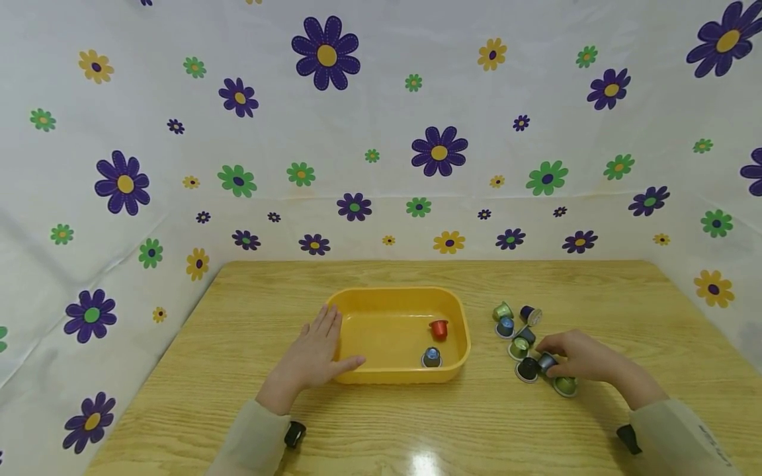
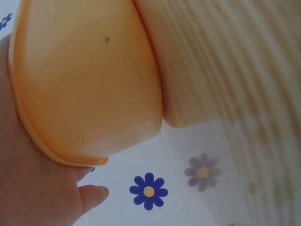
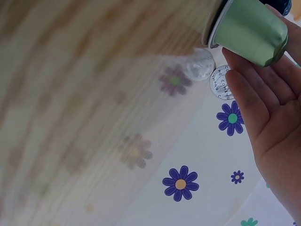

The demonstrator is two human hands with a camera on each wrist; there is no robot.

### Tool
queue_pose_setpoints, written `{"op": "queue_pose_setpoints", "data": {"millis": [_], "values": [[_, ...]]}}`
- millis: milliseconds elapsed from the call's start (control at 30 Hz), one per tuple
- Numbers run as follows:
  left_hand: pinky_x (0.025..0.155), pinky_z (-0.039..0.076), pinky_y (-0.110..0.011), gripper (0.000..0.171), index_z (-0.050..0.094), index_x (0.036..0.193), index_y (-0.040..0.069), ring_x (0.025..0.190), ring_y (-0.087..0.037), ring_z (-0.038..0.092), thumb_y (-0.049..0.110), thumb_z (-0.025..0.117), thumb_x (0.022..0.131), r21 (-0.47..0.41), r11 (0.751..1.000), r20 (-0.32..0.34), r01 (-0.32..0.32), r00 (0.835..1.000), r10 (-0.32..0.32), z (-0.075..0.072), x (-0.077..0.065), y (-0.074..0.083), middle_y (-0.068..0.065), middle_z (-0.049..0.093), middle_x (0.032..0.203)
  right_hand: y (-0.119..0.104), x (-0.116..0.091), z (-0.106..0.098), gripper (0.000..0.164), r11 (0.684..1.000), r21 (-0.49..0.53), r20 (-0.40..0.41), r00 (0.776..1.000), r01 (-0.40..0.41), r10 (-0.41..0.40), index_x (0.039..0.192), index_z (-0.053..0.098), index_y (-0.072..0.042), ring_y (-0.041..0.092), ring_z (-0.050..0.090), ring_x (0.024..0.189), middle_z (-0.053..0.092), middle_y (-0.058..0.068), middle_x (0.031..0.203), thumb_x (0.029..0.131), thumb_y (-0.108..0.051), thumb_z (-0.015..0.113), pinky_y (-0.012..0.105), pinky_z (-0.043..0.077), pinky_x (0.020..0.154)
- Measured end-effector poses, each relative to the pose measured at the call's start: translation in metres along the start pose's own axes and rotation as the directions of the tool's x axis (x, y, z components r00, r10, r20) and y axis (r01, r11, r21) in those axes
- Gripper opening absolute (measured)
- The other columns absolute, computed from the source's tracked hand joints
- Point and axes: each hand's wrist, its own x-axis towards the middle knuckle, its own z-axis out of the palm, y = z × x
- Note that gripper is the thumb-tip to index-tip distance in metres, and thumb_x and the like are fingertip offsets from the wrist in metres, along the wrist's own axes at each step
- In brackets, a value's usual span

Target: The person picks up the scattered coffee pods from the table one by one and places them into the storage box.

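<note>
Bright glare [image 1: 424, 463] spots the table [image 1: 387, 423], whose grain [image 3: 70, 56] blurs in wrist views.

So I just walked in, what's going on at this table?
A person's left hand rests at the left rim of a yellow rounded rectangular tray, which holds a red cup-shaped capsule and a blue cup-shaped capsule. The right hand is among more capsules on the wooden table, its fingers at a grey-blue capsule; whether they pinch it is unclear.
</note>
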Motion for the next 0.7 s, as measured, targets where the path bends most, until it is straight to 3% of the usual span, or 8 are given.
{"op": "queue_pose_setpoints", "data": {"millis": [267, 700], "values": [[0.101, 0.014, -0.051, 0.097, 0.015, 0.137, -0.008, 0.132, -0.031, -0.001, 0.068, 0.032, 0.081, 0.011, 1.000, 0.010, 0.007, 1.000, -0.007, 0.0001, -0.0012, 0.0006, -0.021, 0.006, 0.144, 0.0000, -0.0010, -0.0011, 0.029, 0.999, -0.022, -0.019, 0.999, -0.031, 0.030, 0.098, 0.062, 0.001, 0.033, 0.058, 0.089, 0.063, 0.007, 0.094, 0.074, -0.014, 0.070, 0.043, 0.047, 0.073], [0.101, 0.014, -0.051, 0.095, 0.016, 0.137, -0.009, 0.132, -0.031, 0.000, 0.066, 0.035, 0.082, -0.003, 1.000, 0.008, 0.006, 1.000, -0.006, -0.0008, -0.0019, 0.0019, -0.021, 0.007, 0.144, -0.0007, -0.0067, -0.0053, 0.039, 0.999, 0.003, -0.095, 0.995, -0.039, 0.039, 0.104, 0.059, 0.005, 0.036, 0.056, 0.093, 0.061, 0.015, 0.099, 0.076, -0.020, 0.069, 0.046, 0.046, 0.076]]}}
